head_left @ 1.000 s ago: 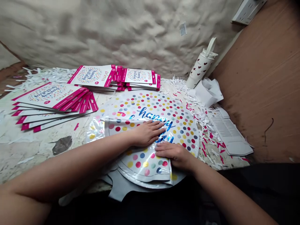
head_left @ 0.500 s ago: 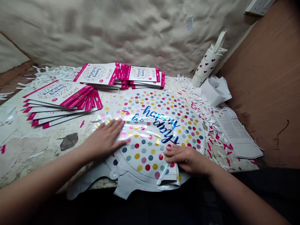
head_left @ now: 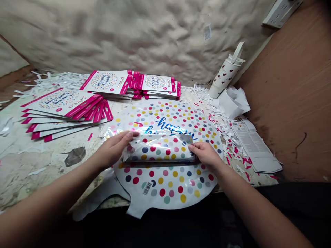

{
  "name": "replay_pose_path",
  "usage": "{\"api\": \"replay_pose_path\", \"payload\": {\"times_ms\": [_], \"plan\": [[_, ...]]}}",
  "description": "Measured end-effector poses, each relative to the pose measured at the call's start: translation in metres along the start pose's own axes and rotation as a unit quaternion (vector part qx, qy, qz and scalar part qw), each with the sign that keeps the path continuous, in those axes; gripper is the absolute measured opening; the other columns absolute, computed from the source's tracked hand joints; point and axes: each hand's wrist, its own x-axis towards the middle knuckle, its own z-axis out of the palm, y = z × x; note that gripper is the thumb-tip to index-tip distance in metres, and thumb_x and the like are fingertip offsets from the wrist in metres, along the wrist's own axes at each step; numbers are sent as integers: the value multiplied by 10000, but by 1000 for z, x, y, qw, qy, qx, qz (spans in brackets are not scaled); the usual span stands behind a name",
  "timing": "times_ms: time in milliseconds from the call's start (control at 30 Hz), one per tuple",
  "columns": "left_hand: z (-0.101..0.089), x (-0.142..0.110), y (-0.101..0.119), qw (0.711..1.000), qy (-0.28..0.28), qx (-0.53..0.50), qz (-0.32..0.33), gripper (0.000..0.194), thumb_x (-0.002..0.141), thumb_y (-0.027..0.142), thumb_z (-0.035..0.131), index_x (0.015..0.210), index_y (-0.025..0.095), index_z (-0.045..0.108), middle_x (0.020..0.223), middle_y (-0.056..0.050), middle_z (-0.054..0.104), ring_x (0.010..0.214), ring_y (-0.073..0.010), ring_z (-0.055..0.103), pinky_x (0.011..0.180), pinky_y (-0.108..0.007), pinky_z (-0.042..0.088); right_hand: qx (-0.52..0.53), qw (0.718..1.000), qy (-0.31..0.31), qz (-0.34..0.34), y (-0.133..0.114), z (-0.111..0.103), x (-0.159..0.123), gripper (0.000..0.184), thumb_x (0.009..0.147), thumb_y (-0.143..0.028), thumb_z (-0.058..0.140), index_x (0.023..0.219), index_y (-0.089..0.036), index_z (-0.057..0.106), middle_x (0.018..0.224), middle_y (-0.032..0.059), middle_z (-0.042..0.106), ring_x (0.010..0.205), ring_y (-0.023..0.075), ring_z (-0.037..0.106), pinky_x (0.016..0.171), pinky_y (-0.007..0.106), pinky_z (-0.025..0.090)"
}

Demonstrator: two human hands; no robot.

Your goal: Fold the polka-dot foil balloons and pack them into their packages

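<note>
The left hand (head_left: 113, 150) and the right hand (head_left: 205, 155) grip a folded band of a round foil balloon (head_left: 165, 184) by its two ends, well apart from each other with the band between them. The left hand's fingers (head_left: 126, 136) curl over the band's left end, while the right hand's fingers (head_left: 193, 148) lie across its right end, and both hands look clamped on the foil. The band lies across the middle of the balloon, its coloured polka dots facing up. Just above it, blue "happy" lettering (head_left: 168, 124) shows, partly covered by the fold. Below it spreads more of the dotted face, with a small barcode (head_left: 147, 188) near the lower left. The balloon lies flat on a worn, stained worktop (head_left: 33, 165), and its pale tabs (head_left: 103, 198) reach toward the person. To the left and beyond it sit fanned stacks of pink-edged "happy birthday" packaging cards (head_left: 62, 103). White paper shreds (head_left: 222, 131) are strewn to the right, beside loose printed sheets (head_left: 254, 146), crumpled white paper (head_left: 232, 101) and an upright heart-patterned bottle (head_left: 224, 75), against a brown board (head_left: 284, 86)
</note>
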Motion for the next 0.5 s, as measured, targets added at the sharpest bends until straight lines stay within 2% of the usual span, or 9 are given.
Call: {"api": "replay_pose_path", "payload": {"times_ms": [33, 67, 133, 167, 267, 333, 367, 433, 500], "plan": [[3, -2, 7, 998, 51, 20, 41, 392, 947, 333, 301, 1196, 201, 574, 1110, -61, 660, 1004, -223, 619, 848, -376, 524, -5, 1000, -7, 10, -1, 1, 6, 335, 783, -461, 527, 622, -168, 557, 491, -27, 515, 454, 115, 517, 439, 229, 457], [8, -7, 14, 990, 70, 43, 110, 366, 937, 290, 331, 1208, 200, 560, 1158, -64, 634, 1069, -218, 583, 909, -376, 488, -12, 1000, -13, 21, -3, 1, 11, 324, 782, -442, 525, 612, -168, 553, 477, -27, 510, 434, 116, 513, 428, 234, 459], [27, -19, 30, 964, 40, 95, 246, 369, 918, 232, 357, 1237, 175, 534, 1254, -86, 571, 1182, -227, 497, 999, -383, 410, -34, 999, -14, 37, -6, -1, 16, 309, 789, -407, 513, 597, -168, 552, 466, -21, 514, 411, 123, 517, 422, 252, 471], [39, -26, 36, 952, 0, 125, 279, 391, 914, 245, 364, 1260, 141, 512, 1293, -115, 535, 1223, -253, 454, 1017, -406, 384, -49, 998, -9, 40, -9, -3, 16, 295, 792, -392, 512, 609, -167, 563, 474, -14, 527, 416, 132, 530, 430, 265, 480], [71, -43, 40, 949, -94, 201, 225, 571, 894, 422, 383, 1324, 49, 428, 1374, -209, 410, 1281, -352, 355, 1015, -500, 345, -100, 994, 44, 31, -20, -2, 4, 211, 790, -353, 541, 834, -164, 623, 627, 35, 630, 567, 197, 619, 535, 330, 524], [83, -49, 34, 952, -119, 210, 186, 657, 879, 500, 371, 1354, 46, 382, 1411, -217, 340, 1304, -370, 307, 1020, -520, 321, -178, 977, 106, -54, -28, 9, -11, 301, 813, -305, 530, 1080, -174, 578, 879, 92, 676, 795, 248, 648, 683, 388, 535], [85, -51, 30, 954, -123, 209, 178, 668, 879, 512, 363, 1364, 53, 367, 1423, -211, 316, 1314, -367, 286, 1029, -520, 307, -235, 956, 119, -134, -31, 17, -19, 360, 830, -270, 510, 1178, -179, 529, 1028, 115, 656, 935, 266, 624, 781, 417, 518], [84, -53, 26, 954, -121, 206, 181, 674, 878, 521, 361, 1365, 55, 367, 1425, -209, 309, 1321, -360, 274, 1039, -515, 294, -358, 877, 94, -306, -32, 35, -31, 424, 853, -181, 456, 1276, -166, 464, 1257, 137, 552, 1166, 282, 504, 950, 461, 434], [80, -53, 25, 952, -123, 210, 185, 668, 876, 512, 375, 1355, 47, 381, 1414, -213, 327, 1315, -352, 292, 1037, -509, 305, -452, 804, 42, -385, -28, 48, -36, 447, 839, -96, 429, 1283, -120, 466, 1325, 168, 489, 1235, 301, 441, 1000, 498, 386]]}}
